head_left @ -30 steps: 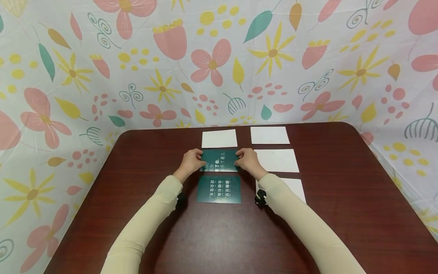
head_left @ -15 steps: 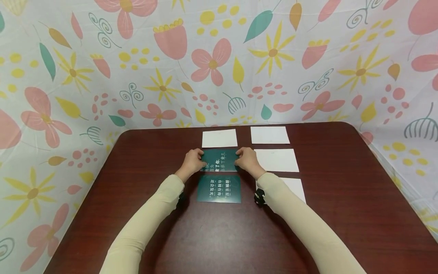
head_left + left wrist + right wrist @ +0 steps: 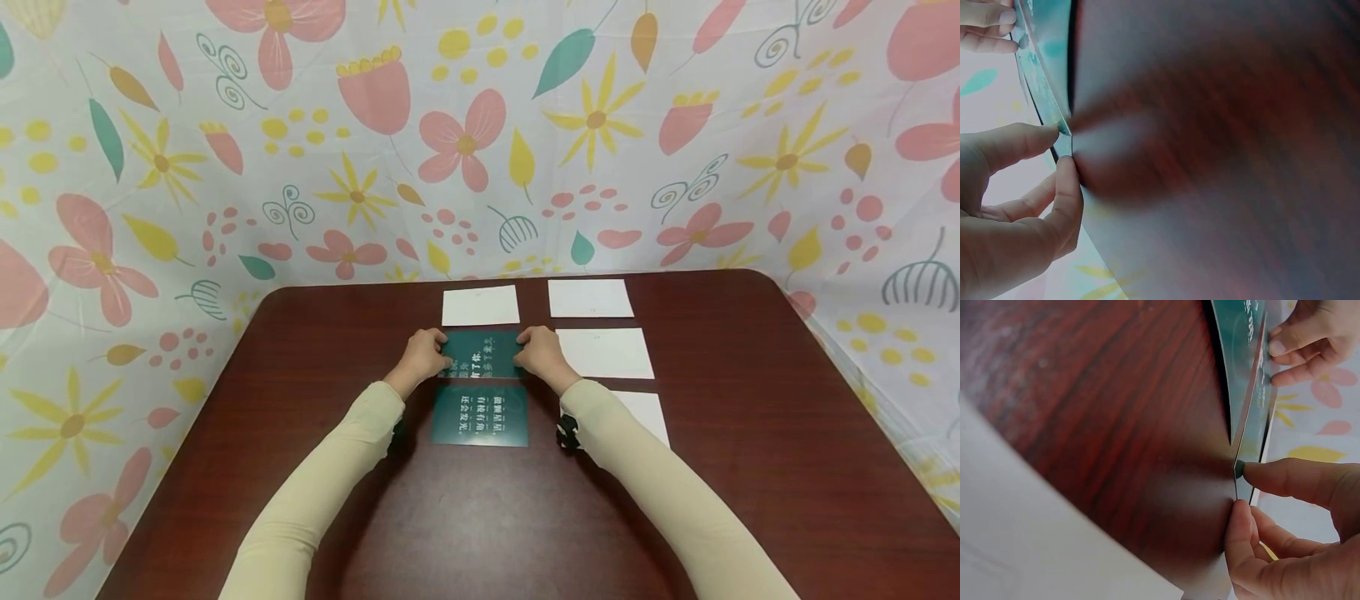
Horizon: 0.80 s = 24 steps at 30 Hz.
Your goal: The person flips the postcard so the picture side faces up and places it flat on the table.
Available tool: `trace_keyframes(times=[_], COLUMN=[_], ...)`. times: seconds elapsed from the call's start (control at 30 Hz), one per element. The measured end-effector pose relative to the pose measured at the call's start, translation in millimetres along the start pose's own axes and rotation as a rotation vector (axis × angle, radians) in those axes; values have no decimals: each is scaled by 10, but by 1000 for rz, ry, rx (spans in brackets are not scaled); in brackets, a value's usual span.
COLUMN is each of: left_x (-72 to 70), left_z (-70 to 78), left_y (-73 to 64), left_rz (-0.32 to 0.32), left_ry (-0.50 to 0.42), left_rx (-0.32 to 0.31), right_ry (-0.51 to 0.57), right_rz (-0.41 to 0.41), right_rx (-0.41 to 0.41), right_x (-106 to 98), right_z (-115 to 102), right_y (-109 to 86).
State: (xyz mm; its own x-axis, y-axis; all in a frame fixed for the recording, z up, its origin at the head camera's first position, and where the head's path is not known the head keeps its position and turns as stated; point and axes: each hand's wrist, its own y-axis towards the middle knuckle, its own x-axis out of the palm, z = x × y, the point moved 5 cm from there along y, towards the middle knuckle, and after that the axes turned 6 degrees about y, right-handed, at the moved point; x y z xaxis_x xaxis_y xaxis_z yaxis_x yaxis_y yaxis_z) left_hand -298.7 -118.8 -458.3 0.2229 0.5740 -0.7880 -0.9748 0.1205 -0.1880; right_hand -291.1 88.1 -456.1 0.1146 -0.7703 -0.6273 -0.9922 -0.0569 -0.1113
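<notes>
In the head view, a dark green card (image 3: 480, 353) with white writing lies between the two hands. My left hand (image 3: 420, 360) holds its left edge, and in the left wrist view the thumb and fingers of the left hand (image 3: 1029, 200) pinch a corner. On the right edge, my right hand (image 3: 543, 357) has a matching grip; the right wrist view shows thumb and fingertip of that hand (image 3: 1297, 531) pinching the corner. A second green card (image 3: 450, 417) with white Chinese characters lies flat just nearer, a thin gap apart. Whether the held card touches the table cannot be told.
White cards lie around on the dark red-brown table (image 3: 480, 517): one card (image 3: 480, 306) behind the held one, and a column at right with a far card (image 3: 590, 297), a middle card (image 3: 606, 352) and a near card (image 3: 641, 412), partly behind the right sleeve. Floral cloth (image 3: 465, 167) hangs behind.
Both hands keep their grip on the green card at nearly the same place. The whole head view has shifted very slightly; no card has clearly moved.
</notes>
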Motion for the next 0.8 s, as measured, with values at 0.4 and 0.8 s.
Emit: trace_keyframes(times=[0.4,0.8], left_x=[-141,-255], left_z=[-117,-63], left_y=[88,338], left_rz=[91,185], left_ry=[-85,-400], left_rx=[16,-46], right_ry=[207,425], right_rz=[-37,45], right_rx=[70,28], right_x=[-134,-212], right_z=[38,45], right_y=[67,391])
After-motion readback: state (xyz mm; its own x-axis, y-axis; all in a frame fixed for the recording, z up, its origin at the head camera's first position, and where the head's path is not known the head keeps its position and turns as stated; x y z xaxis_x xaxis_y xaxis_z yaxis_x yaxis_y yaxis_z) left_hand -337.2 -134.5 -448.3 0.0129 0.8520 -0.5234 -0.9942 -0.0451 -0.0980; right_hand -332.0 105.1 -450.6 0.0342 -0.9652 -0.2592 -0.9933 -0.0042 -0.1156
